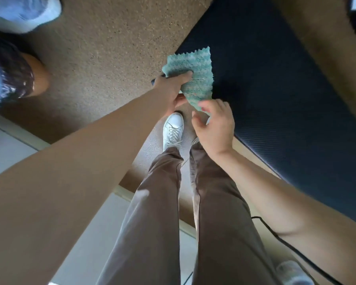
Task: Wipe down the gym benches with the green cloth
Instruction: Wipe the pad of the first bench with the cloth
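Note:
The green cloth (195,79) hangs in the air over the near edge of a dark padded bench (275,95) that runs from upper centre to lower right. My left hand (173,89) grips the cloth's left side, thumb over it. My right hand (214,124) is just below, its fingertips pinching the cloth's lower corner. The frame is motion-blurred.
Speckled brown rubber floor (103,54) lies left of the bench. My legs in grey trousers and one white shoe (172,128) stand below the hands. Another person's leg and shoe (17,64) are at the left edge. A black cable (286,243) runs at lower right.

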